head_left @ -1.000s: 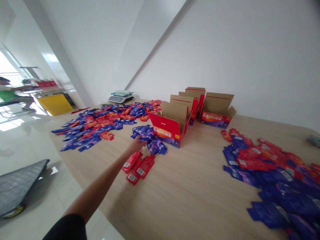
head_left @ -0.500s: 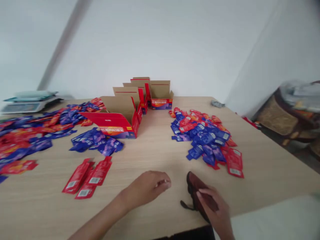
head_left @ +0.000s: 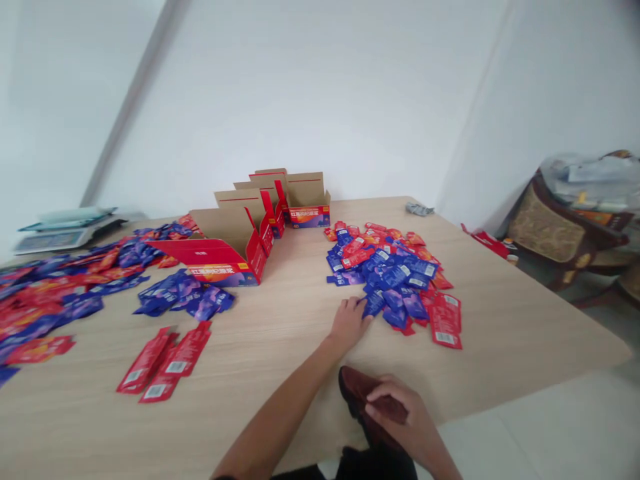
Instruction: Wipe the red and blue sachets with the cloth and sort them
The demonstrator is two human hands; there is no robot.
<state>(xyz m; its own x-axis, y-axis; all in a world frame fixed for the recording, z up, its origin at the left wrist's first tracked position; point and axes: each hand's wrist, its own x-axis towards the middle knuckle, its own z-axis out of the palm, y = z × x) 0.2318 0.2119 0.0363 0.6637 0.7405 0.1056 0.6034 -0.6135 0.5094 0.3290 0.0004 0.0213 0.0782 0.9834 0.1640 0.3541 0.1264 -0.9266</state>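
Note:
My left hand (head_left: 351,321) reaches to the near left edge of a mixed pile, its fingers slightly apart and its fingertips at a blue pouch (head_left: 373,303). Nothing shows gripped in it. My right hand (head_left: 403,413), lower down at the table's front edge, has thumb and fingers closed on a dark maroon, leather-like item (head_left: 357,385) with a black edge. Several red pouches (head_left: 446,321) lie at the right of the pile. Left of my hands are a few red pouches (head_left: 167,367) and a small group of blue ones (head_left: 185,292).
Open red cartons (head_left: 225,272) stand in a row toward the wall, another (head_left: 309,215) beside them. A larger pouch heap (head_left: 65,287) covers the far left, near a scale (head_left: 60,237). A bag-laden chair (head_left: 547,223) stands right of the table.
My left hand has moved forward and right to the pile. My right hand and the maroon item appear further left, and the view has shifted to the right.

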